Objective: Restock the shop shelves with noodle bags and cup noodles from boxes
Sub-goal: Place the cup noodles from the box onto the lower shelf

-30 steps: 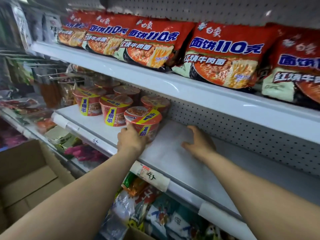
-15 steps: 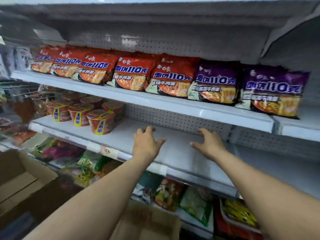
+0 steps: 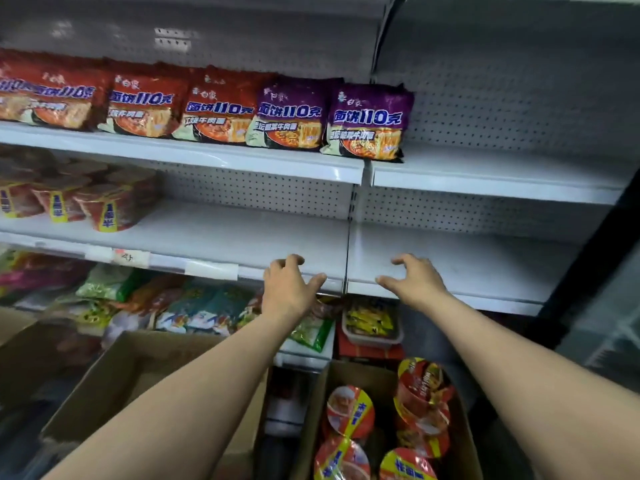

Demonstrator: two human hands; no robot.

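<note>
The left hand (image 3: pixel 289 289) and right hand (image 3: pixel 415 282) hover empty, fingers loosely spread. Boxed cup noodles (image 3: pixel 349 410) lie lower right, below the right hand.

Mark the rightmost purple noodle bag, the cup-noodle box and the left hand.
rightmost purple noodle bag (image 3: pixel 369 123): head view, front panel.
cup-noodle box (image 3: pixel 360 375): head view, back wall.
left hand (image 3: pixel 289 292): head view, its back.
</note>
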